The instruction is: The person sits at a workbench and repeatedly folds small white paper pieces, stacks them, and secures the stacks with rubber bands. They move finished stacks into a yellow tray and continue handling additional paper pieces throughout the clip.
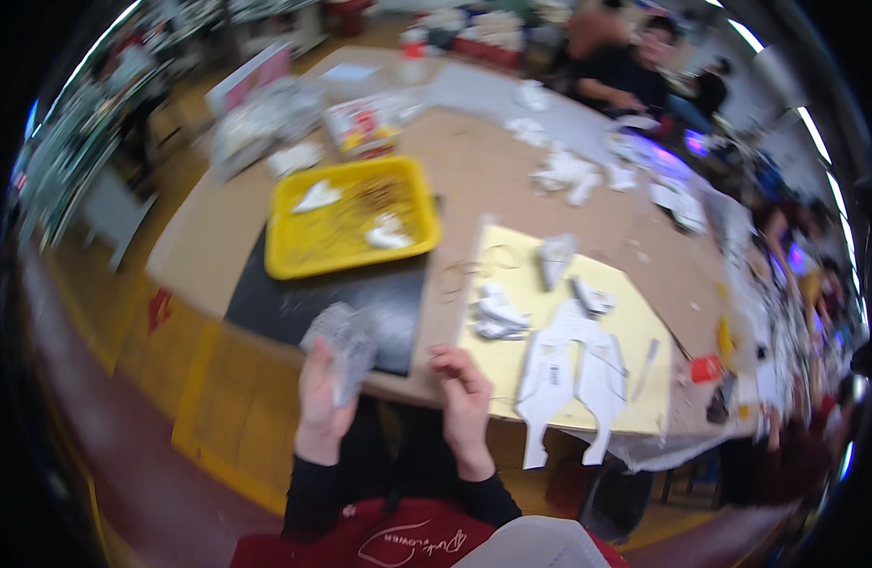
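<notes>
My left hand (pixel 318 396) is closed round a greyish-white bundle (pixel 346 346) that looks wrapped in clear plastic, above the near edge of a black mat (pixel 360 303). Right of it, at the table's front edge, my right hand (pixel 466 402) has its fingers curled in; blur hides whether anything is between them. Beyond the bundle, a yellow tray (pixel 277 248) holds white pieces and small brown bits. A pale yellow sheet (pixel 644 379) lies to the right, bearing white cut-out pieces (pixel 549 369), small white bundles (pixel 500 312) and a thin pen-like tool (pixel 646 367).
Thin bands (pixel 459 276) lie between tray and sheet. Behind the tray are a clear plastic bag (pixel 265 118) and a printed box (pixel 362 128). White pieces (pixel 566 173) are scattered at the far right. A red object (pixel 705 369) sits near the right edge. Other people (pixel 634 80) sit beyond.
</notes>
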The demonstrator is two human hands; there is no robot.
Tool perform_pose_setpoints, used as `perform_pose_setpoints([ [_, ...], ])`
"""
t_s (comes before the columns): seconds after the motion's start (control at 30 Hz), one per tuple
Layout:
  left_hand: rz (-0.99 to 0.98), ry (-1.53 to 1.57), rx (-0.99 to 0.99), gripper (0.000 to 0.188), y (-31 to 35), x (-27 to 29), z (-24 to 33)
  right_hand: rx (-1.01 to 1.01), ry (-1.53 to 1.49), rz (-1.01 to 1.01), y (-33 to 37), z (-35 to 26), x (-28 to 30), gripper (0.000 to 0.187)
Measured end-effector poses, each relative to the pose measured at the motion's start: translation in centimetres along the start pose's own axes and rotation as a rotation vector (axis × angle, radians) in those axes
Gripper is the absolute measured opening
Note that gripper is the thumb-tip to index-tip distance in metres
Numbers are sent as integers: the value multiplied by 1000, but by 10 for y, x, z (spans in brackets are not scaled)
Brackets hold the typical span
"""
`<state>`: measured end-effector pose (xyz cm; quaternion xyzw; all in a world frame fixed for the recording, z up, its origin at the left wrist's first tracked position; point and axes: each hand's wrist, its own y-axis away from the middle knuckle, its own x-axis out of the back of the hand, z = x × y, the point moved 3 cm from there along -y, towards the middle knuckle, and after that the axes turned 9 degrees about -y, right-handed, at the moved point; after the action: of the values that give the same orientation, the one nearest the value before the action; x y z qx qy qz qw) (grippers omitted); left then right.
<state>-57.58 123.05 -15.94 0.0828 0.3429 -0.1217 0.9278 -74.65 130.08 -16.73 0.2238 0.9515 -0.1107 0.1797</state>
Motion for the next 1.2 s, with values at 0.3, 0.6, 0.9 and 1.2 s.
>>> perform_pose_setpoints([
  [0.3, -189, -1625, -582, 65, -54, -12, 13, 207, 116, -290, -23, -18, -24, 51],
  [0.6, -215, -1591, -431, 77, -59, 7, 21, 266, 564, -396, -57, 27, -84, 69],
  [0.9, -298, -1430, -477, 53, -58, 14, 34, 295, 542, -362, -48, 26, -72, 60],
  [1.2, -193, -1487, -592, 51, -56, 16, 22, 300, 523, -351, -49, 33, -70, 58],
])
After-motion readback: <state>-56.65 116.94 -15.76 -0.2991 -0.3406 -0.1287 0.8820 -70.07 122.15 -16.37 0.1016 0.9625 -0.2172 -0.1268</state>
